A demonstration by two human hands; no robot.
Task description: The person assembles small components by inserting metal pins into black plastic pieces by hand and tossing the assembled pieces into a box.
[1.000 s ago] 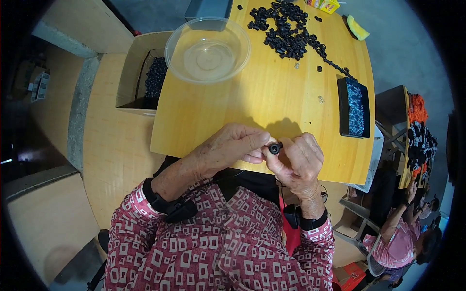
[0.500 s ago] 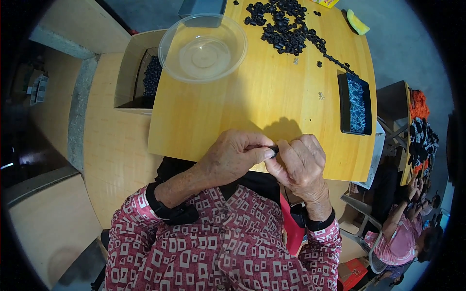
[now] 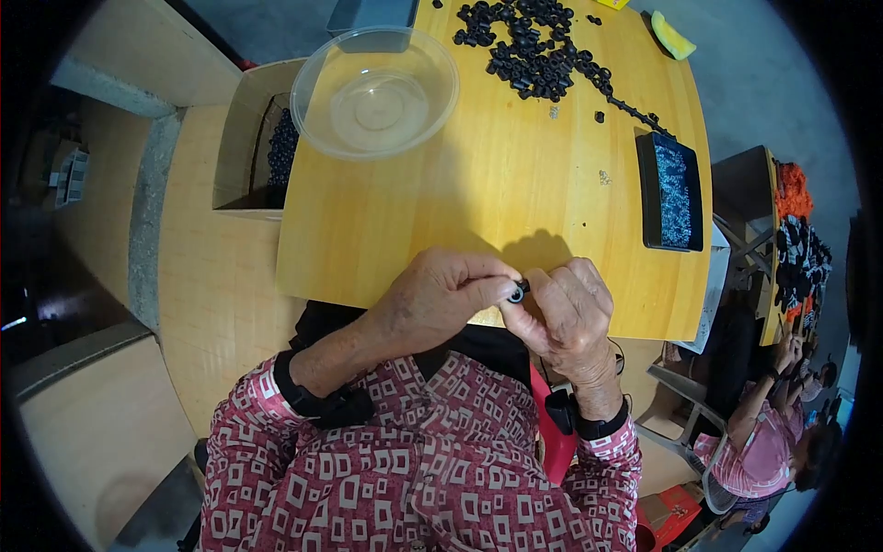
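Small black part [image 3: 518, 292] pinched beside the table's [image 3: 368, 212] near edge

The left hand [image 3: 437, 296] and right hand [image 3: 577, 311] meet there, both clamped on the part. A heap of black rings [image 3: 533, 69] lies at the table's far side. Because the part gives so little to hold, a loosened or uneven pinch could let it slip over the near edge.

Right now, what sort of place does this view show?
Probably a small assembly workshop: black parts heaped on the table, a black tray of small pieces, another person at a second table.
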